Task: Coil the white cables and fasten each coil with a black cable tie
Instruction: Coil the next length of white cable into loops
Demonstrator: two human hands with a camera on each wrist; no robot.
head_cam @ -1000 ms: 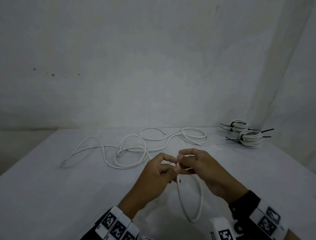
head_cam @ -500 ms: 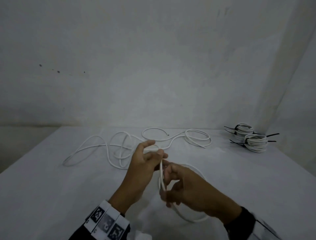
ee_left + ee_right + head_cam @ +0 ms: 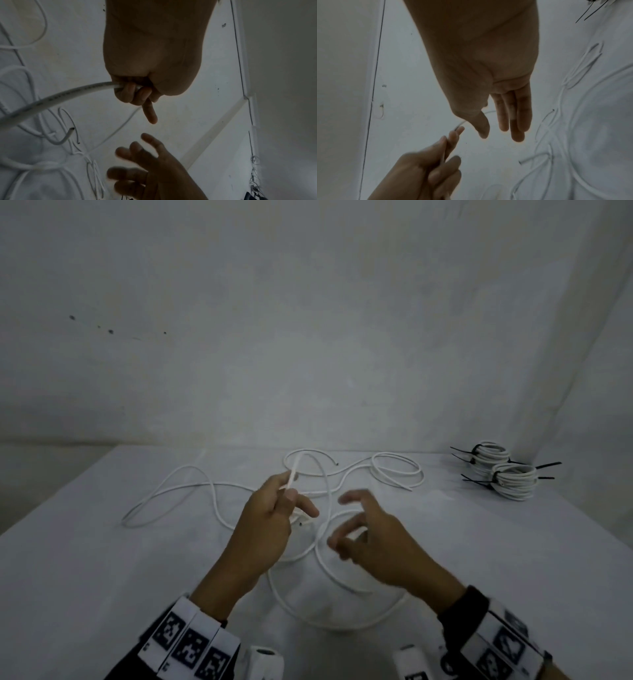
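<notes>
My left hand (image 3: 291, 499) grips a white cable (image 3: 328, 501) above the middle of the table, and a short stretch sticks up past its fingers. In the left wrist view the curled fingers (image 3: 130, 89) wrap the cable (image 3: 51, 100), with the forefinger pointing out. A wide loop of this cable (image 3: 342, 626) lies on the table under both hands. My right hand (image 3: 346, 522) hovers just right of the left with fingers spread and holds nothing; its fingers (image 3: 513, 115) are straight. Two finished coils (image 3: 489, 457) (image 3: 513, 482) bound with black cable ties sit at the far right.
More loose white cable (image 3: 171, 491) snakes over the left and back of the white table (image 3: 102, 577), and a loosely looped cable (image 3: 397, 474) lies at the back centre-right. A pale wall stands close behind the table's far edge.
My right hand has let go of the cable loop and opened. The left hand has moved up and back with the cable, and the loop has spread wider on the table.
</notes>
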